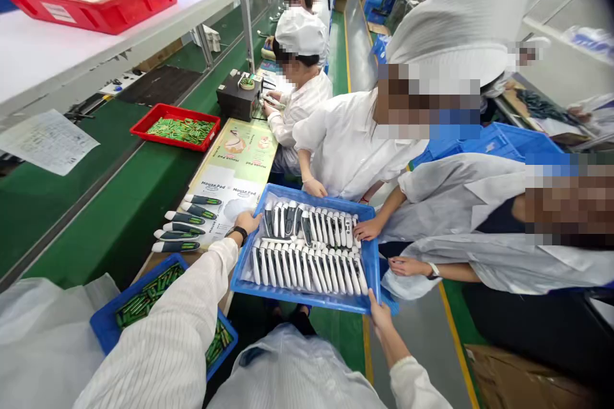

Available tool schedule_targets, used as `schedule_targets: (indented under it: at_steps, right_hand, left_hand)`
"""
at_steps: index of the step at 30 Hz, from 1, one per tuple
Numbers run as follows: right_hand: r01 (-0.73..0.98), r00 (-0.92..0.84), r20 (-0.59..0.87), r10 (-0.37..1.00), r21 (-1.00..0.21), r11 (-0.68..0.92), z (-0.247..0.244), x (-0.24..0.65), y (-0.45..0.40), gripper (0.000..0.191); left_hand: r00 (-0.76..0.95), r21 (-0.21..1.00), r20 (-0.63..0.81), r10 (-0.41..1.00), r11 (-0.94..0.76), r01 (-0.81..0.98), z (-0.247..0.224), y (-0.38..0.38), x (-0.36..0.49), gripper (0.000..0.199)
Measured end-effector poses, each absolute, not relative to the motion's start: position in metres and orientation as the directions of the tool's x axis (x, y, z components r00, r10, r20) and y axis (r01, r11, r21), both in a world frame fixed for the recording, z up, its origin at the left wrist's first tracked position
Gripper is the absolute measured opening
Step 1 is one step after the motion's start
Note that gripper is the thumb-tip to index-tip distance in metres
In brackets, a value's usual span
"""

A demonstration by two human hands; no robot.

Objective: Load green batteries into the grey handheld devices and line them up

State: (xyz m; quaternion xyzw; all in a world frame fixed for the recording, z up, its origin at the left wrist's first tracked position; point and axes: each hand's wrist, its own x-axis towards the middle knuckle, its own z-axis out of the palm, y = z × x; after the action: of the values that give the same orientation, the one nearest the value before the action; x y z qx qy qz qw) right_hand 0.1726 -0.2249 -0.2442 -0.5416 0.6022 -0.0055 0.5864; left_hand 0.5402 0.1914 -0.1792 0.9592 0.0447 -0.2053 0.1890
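A blue tray (307, 303) hangs tilted off the bench edge, holding two rows of white and dark handheld devices (307, 268) on a plastic liner. My left hand (247, 222), with a dark wristband, grips its left rim near the far corner. At the near right corner my right hand (378, 312) is closed on the rim. A co-worker's hand (314, 188) touches the far rim, and another person's hand (368, 229) rests at the right rim. Several similar devices (177, 235) lie on the printed mat (240, 169) left of the tray.
A red tray of green parts (175, 144) sits on the green bench (110, 185). Below my left arm is a blue bin (108, 319) with green cylinders. A black box (235, 102) stands farther along. Co-workers stand close ahead and at right; a shelf (96, 64) overhangs the left.
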Motion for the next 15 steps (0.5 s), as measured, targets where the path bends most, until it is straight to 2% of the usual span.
schedule_targets:
  at_steps: [6,10,15]
  right_hand:
    - [-0.747,0.304,-0.650,-0.696,-0.617,0.249,-0.243,0.176,-0.228,0.064]
    - [-0.742,0.338,-0.646,-0.685,-0.630,0.228,-0.235,0.183,-0.229,0.058]
    - [-0.740,0.325,-0.626,-0.709,-0.635,0.221,-0.231,0.186,-0.224,0.060]
  left_hand:
    - [0.907,0.353,-0.421,0.000,-0.921,0.164,-0.189,0.196,0.548,0.048]
    - [0.903,0.347,-0.430,-0.016,-0.926,0.149,-0.192,0.200,0.546,0.045]
    - [0.905,0.341,-0.424,-0.016,-0.929,0.143,-0.190,0.203,0.543,0.045]
